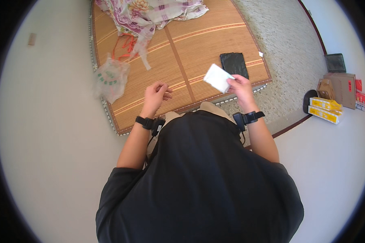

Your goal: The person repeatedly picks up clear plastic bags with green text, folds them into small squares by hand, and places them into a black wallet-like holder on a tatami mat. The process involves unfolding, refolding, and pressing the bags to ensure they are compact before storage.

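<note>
Between the thumb and fingers of my right hand (241, 89) is a flat white rectangular packet (218, 78), held by its right end and tilted. Just beyond it a folded black plastic sheet or bag (233, 62) lies on the bamboo sleeping mat (197, 45). My left hand (158, 95) hovers over the near part of the mat with its fingers loosely curled and nothing in them. To its left, a crumpled clear plastic bag (112, 79) with green printing rests at the mat's edge. Orange-red string (128, 45) and a strip of translucent plastic (143, 45) lie beyond it.
A floral cloth (158, 12) is heaped at the mat's far end. Speckled floor (284, 39) runs along the right side. By the right wall stand cardboard boxes (342, 88), yellow-and-white packages (324, 111) and a dark grille-like panel (335, 63). A white wall (57, 91) borders the left.
</note>
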A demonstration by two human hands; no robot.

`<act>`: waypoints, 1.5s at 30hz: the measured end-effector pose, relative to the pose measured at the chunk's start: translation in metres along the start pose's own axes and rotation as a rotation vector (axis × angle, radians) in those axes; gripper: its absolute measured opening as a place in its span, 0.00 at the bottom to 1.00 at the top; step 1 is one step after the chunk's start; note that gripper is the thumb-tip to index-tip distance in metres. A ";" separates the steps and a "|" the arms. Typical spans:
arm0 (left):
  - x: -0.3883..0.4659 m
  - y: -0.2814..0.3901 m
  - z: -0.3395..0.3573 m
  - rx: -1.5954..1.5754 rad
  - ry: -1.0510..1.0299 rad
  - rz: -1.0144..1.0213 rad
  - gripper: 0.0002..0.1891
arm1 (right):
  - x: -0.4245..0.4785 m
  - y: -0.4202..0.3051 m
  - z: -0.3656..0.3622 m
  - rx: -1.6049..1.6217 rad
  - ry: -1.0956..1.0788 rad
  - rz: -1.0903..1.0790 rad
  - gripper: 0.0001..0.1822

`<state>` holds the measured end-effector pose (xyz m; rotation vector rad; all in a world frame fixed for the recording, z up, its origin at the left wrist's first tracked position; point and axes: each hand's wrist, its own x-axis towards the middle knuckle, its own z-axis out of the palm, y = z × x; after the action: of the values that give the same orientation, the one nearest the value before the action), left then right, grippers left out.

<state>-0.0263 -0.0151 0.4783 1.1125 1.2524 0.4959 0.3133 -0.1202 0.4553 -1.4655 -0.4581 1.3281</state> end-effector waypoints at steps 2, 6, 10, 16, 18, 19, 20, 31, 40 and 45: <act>-0.005 -0.027 -0.007 0.032 0.107 -0.024 0.10 | 0.014 0.020 -0.045 0.023 0.097 0.022 0.16; -0.031 -0.097 -0.035 0.260 0.192 -0.089 0.09 | 0.038 0.052 -0.120 0.088 0.228 0.104 0.18; -0.083 -0.161 -0.049 0.336 0.313 -0.255 0.09 | 0.057 0.076 -0.163 0.139 0.320 0.177 0.18; -0.172 -0.231 -0.036 0.134 0.377 -0.645 0.09 | 0.098 0.093 -0.190 0.251 0.316 0.125 0.18; -0.190 -0.230 -0.022 0.148 0.354 -0.717 0.09 | 0.115 0.096 -0.191 0.277 0.338 0.105 0.16; -0.198 -0.229 -0.017 0.177 0.334 -0.723 0.09 | 0.122 0.098 -0.192 0.289 0.349 0.094 0.15; -0.203 -0.228 -0.012 0.207 0.314 -0.729 0.09 | 0.128 0.102 -0.191 0.243 0.386 0.099 0.17; -0.184 -0.201 -0.016 0.147 0.378 -0.515 0.11 | 0.111 0.223 -0.248 -0.375 0.215 0.443 0.15; -0.171 -0.221 -0.038 0.170 0.306 -0.552 0.16 | 0.044 0.244 -0.240 -0.479 0.122 0.588 0.12; -0.155 -0.260 -0.081 0.080 0.266 -0.640 0.15 | 0.031 0.220 -0.210 -0.534 0.068 0.571 0.18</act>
<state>-0.2143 -0.2215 0.3367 0.6618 1.7803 0.1058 0.4313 -0.2676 0.2145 -2.1923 -0.3776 1.6685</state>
